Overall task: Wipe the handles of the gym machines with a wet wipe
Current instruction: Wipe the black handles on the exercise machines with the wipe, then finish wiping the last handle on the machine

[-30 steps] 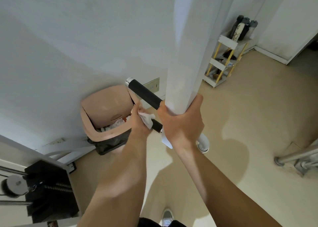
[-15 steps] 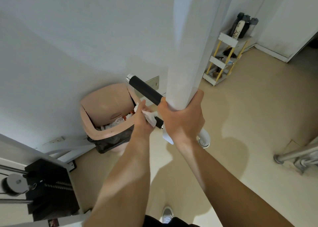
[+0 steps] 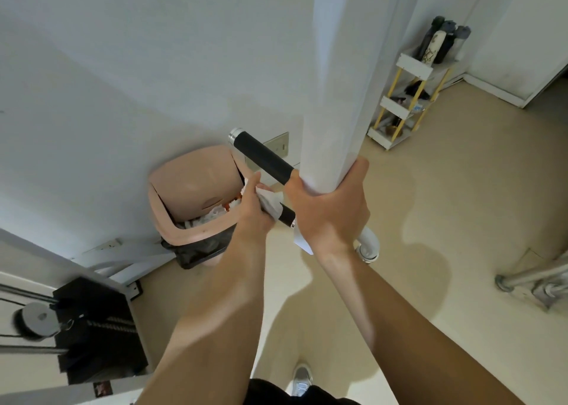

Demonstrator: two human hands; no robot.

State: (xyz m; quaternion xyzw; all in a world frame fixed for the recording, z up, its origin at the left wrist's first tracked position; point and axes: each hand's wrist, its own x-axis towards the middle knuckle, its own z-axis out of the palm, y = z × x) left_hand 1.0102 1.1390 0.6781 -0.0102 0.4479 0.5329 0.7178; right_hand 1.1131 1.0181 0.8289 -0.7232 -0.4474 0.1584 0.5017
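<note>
— What's the left hand (image 3: pixel 253 208) got hold of?

— The wet wipe (image 3: pixel 270 202), bunched white and soft, with the fingers closed over it and pressed against the black handle (image 3: pixel 264 159) near its inner end. From here the wipe looks limp and light, the sort of thing that folds to whatever it wraps.

— And the other hand?

— The right hand (image 3: pixel 327 211) is clamped round the bottom of the white upright bar (image 3: pixel 335 97), thumb on one side, fingers on the other. I'd say it's steadying the machine so the handle doesn't swing.

— Where does the handle sit, exactly?

— It sticks out from the bar toward the wall, chrome cap at the far tip, right above the pink bin (image 3: pixel 196 202). It looks stiff, with a matte grip that shouldn't be slippery even when damp.

— So how would you work it?

— Wrap the wipe around the grip and slide outward to the cap. I'd guess little force is needed; the wipe may ruck up if squeezed hard.
</note>
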